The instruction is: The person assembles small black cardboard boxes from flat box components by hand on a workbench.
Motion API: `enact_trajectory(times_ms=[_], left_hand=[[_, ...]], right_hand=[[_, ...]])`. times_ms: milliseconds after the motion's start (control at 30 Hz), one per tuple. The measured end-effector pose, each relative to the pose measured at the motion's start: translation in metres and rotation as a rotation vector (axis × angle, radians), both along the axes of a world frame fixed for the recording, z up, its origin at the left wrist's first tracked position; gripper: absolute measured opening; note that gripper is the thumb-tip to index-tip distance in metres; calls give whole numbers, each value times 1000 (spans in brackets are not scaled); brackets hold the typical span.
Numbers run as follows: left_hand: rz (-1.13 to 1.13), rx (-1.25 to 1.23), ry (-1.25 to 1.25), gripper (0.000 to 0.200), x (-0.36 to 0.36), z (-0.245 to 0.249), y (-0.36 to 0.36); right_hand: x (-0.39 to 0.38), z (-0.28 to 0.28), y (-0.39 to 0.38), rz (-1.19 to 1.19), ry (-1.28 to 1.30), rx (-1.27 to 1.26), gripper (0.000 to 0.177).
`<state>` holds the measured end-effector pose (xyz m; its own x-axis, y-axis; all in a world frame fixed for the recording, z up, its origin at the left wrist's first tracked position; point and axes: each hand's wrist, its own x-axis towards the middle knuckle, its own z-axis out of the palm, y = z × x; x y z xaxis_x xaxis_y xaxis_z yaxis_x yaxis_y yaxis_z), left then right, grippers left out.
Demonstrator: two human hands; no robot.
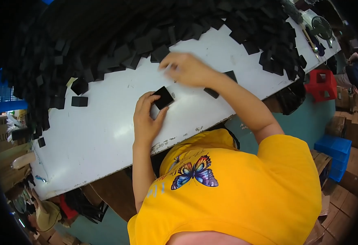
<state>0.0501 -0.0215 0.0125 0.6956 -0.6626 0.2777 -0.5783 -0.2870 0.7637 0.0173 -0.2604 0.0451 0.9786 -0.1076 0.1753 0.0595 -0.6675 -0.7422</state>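
Note:
My left hand is closed round a black block that rests on the white table, thumb on its near side and fingers on its left. Up and to the right of it, my right hand is over the table, blurred by motion; its fingers are smeared and what they hold, if anything, cannot be made out. Partly under my right forearm lies a flat black piece. Behind my right hand, another black block sits at the edge of a large heap.
A big heap of black blocks curves along the table's far side. Two loose blocks lie at the left. A small fan and tools are at the far right, with a red stool and blue drawers beyond.

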Motion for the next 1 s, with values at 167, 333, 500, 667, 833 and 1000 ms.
enact_trajectory(times_ms=[167, 333, 500, 667, 833, 1000], left_hand=[[-20, -8, -8, 38, 0, -5, 2], [-31, -47, 129, 47, 3, -16, 5], [-9, -48, 175, 54, -2, -6, 5], [-19, -53, 171, 67, 0, -6, 5], [-14, -61, 115, 76, 0, -6, 3], [-11, -34, 143, 79, -2, -2, 5]], right_hand=[[5, -28, -116, -629, -298, -399, 31], [23, -39, -125, -751, -310, -394, 43], [17, -53, -101, -451, -420, -469, 24], [-24, -30, -66, -437, -228, -457, 18], [-38, -4, -41, -402, -288, -644, 59], [-24, -25, -38, -363, -127, -648, 76]])
